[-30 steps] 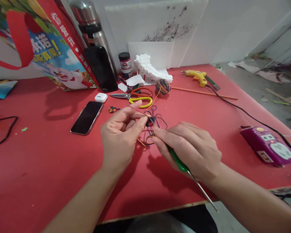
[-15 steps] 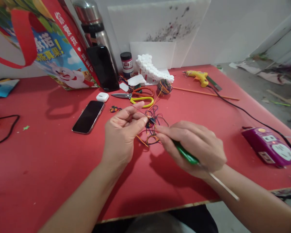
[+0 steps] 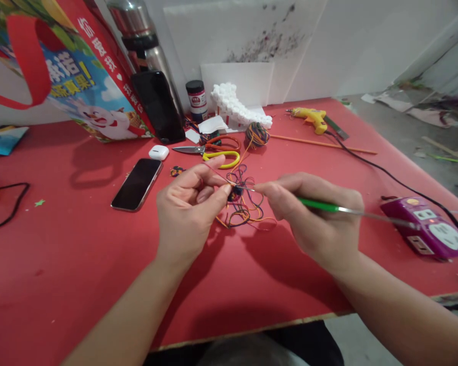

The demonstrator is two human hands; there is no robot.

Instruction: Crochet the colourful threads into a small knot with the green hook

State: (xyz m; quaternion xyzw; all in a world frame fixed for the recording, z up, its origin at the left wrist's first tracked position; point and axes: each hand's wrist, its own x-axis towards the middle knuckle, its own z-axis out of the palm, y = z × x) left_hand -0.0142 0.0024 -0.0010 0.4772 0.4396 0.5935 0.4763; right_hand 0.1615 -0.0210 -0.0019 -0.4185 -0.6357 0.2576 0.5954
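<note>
My left hand [image 3: 193,208] pinches a small dark multicoloured crochet piece [image 3: 234,193] between thumb and fingers, with a strand of yarn running up over its raised index finger. My right hand [image 3: 320,218] is closed on a crochet hook [image 3: 320,205] with a green grip and a long metal shaft that points to the right. The hook's thin tip meets the piece at my left thumb. Loose loops of multicoloured yarn [image 3: 248,216] lie below and around the piece. One strand leads back to a yarn ball [image 3: 257,135].
Behind my hands lie scissors [image 3: 222,152] with red and yellow handles. A phone [image 3: 137,184] and a white earbud case [image 3: 159,152] are at left, near a gift bag [image 3: 107,96]. Rightward are a yellow glue gun [image 3: 309,117], an orange stick [image 3: 324,144] and a purple power strip [image 3: 427,226].
My right hand has turned, swinging the hook's shaft from a downward slant to nearly level, pointing right. My left hand keeps its pinch on the crochet piece.
</note>
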